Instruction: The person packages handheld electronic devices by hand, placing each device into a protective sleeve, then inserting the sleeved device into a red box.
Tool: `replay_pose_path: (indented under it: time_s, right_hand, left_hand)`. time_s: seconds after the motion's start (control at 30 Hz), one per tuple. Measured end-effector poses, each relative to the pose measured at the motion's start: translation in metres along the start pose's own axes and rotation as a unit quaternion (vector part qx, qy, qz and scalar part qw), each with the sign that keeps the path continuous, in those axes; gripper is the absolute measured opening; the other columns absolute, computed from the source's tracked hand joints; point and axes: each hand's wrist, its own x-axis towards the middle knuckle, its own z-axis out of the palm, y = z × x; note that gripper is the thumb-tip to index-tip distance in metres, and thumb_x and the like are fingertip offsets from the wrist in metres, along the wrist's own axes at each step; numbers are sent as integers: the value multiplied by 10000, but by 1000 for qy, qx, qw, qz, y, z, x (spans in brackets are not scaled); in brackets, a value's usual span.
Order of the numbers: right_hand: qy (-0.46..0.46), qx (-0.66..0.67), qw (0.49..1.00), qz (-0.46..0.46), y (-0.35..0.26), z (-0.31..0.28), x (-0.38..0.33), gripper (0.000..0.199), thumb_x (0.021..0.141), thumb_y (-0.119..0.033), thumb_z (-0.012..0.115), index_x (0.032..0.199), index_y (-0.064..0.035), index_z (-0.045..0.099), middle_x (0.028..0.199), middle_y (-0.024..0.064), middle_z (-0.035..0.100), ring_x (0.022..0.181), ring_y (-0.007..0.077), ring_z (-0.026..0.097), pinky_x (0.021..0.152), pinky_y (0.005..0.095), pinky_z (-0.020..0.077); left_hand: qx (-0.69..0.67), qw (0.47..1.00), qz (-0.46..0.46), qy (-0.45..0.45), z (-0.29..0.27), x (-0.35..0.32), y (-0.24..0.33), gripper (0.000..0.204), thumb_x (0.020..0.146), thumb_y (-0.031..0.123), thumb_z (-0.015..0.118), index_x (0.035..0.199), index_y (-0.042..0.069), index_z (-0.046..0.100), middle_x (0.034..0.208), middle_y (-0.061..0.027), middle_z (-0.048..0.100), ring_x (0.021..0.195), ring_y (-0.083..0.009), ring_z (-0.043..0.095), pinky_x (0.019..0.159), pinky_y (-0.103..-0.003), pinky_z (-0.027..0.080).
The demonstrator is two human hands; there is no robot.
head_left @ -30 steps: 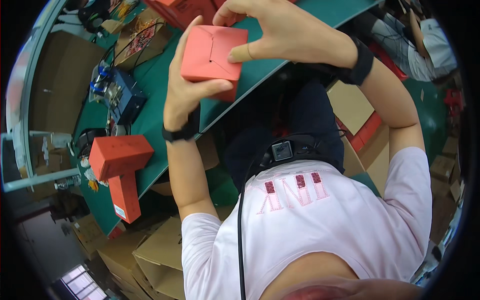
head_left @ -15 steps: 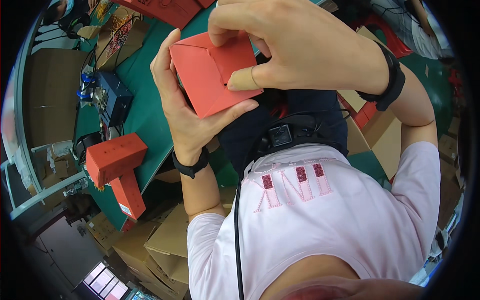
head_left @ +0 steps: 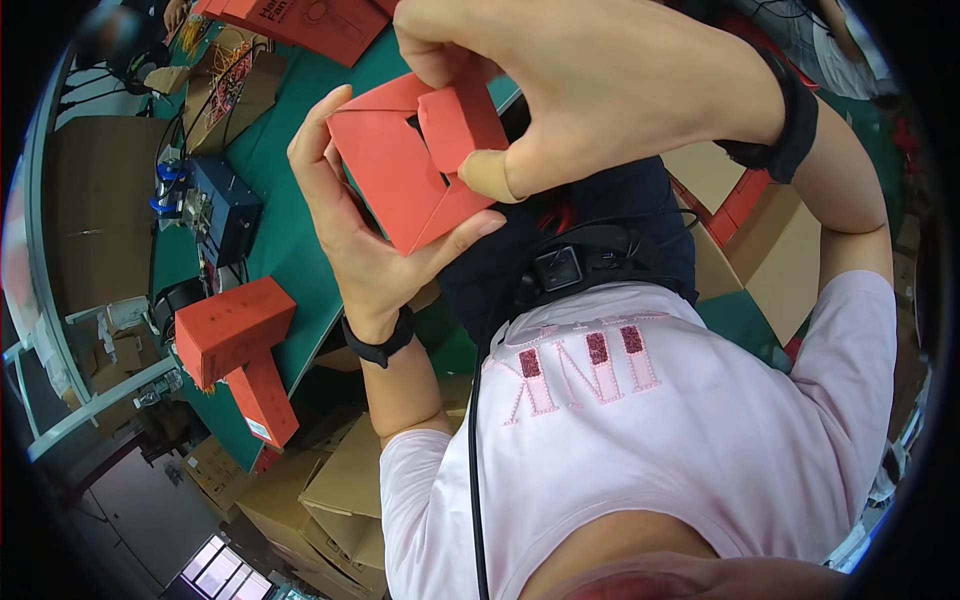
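Note:
In front of me a red carton box (head_left: pixel 375 170) is tilted with its flapped end toward the camera. My left hand (head_left: pixel 355 250) is wrapped round it, thumb along the near edge and fingers on the left side. With thumb and fingers, my right hand (head_left: pixel 610 95) grips a folded red flap (head_left: pixel 450 125) on that end. The flap stands raised along the middle seam, and dark gaps show beside it. What the box holds inside is hidden. The thumb of my right hand wears a tan cover.
Two red boxes (head_left: pixel 235 325) lie at the left edge of the green table (head_left: pixel 300 195). Behind them are a blue device (head_left: pixel 225 205) and a carton of wires (head_left: pixel 225 90). More red boxes (head_left: pixel 325 30) sit at the top. Open brown cartons (head_left: pixel 780 240) stand at right and lower left.
The flap has lifted from the box end, and dark gaps have opened along the seam. Both hands and the box have shifted slightly left and nearer to me.

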Motion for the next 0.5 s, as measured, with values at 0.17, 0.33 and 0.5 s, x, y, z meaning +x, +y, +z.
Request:
replay_pose_path:
  time_s: [0.17, 0.33, 0.5]
  right_hand:
    - [31, 4, 999, -36, -4, -6, -6, 372, 819, -218, 697, 1010, 52, 527, 974, 189, 540, 900, 290, 548, 772, 359, 475]
    - [26, 103, 994, 23, -2, -9, 2, 260, 849, -186, 682, 970, 40, 635, 847, 118, 627, 735, 212, 582, 673, 351, 484]
    - [127, 47, 987, -88, 1, -9, 10, 165, 887, -35, 548, 943, 78, 655, 839, 210, 702, 765, 284, 683, 706, 385, 535]
  left_hand:
    - [48, 999, 20, 0, -5, 3, 0, 1228, 508, 416, 1029, 1458, 25, 357, 1369, -116, 470, 1183, -231, 560, 993, -379, 481]
    - [25, 999, -5, 27, -16, -3, 0, 1176, 546, 367, 1018, 1466, 18, 374, 1368, -119, 469, 1188, -242, 556, 1011, -387, 467]
    - [114, 991, 63, 37, -32, 14, 14, 1121, 594, 283, 980, 1523, 71, 389, 1356, -141, 468, 1199, -281, 554, 974, -412, 503]
